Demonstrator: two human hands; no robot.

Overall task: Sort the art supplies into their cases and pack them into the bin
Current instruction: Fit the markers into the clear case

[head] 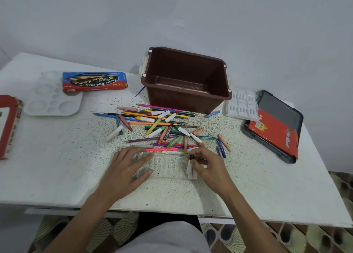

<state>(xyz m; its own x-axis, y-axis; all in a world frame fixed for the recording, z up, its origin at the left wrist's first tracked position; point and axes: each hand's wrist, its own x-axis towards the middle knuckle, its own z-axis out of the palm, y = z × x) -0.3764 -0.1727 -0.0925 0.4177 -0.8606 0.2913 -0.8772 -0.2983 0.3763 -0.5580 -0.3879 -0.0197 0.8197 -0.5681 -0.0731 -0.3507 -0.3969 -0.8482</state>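
Head view: loading the clear tray
Left hand presses it flat-fingered; right hand pinches a dark-tipped stick, best laid parallel beside the white sticks.

One brown bin, one white palette, one clear case, one grey lid.

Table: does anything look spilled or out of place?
Yes. A heap of pencils, markers and crayons lies jumbled on the table before the brown bin, pointing every way; a blue crayon lies apart by the bin.
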